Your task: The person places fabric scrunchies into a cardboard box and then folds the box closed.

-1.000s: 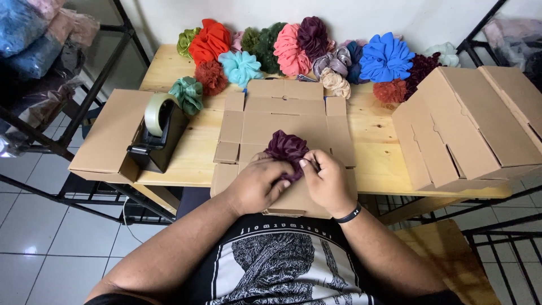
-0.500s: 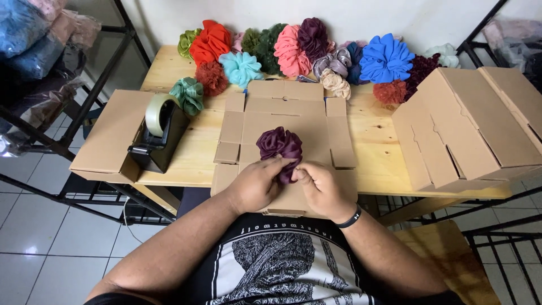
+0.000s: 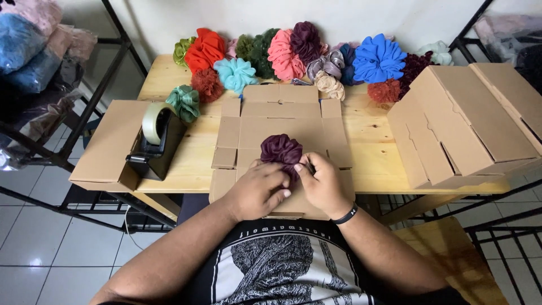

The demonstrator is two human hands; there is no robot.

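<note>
A dark maroon scrunchie (image 3: pixel 280 151) rests on a flattened cardboard box (image 3: pixel 280 121) laid open on the wooden table (image 3: pixel 372 152). My left hand (image 3: pixel 257 189) and my right hand (image 3: pixel 319 183) meet at the scrunchie's near edge, both pinching its fabric with fingertips. A black band circles my right wrist.
Several scrunchies in many colours lie along the table's back edge, among them red (image 3: pixel 204 49), blue (image 3: pixel 378 57) and teal (image 3: pixel 235 73). A tape dispenser (image 3: pixel 155 138) stands on the left beside a flat carton (image 3: pixel 110 144). Folded boxes (image 3: pixel 468 121) are stacked at right. Metal racks flank the table.
The maroon scrunchie has shifted slightly and now sits rounder on the cardboard; my hands stay together at its near edge, fingers working the fabric.
</note>
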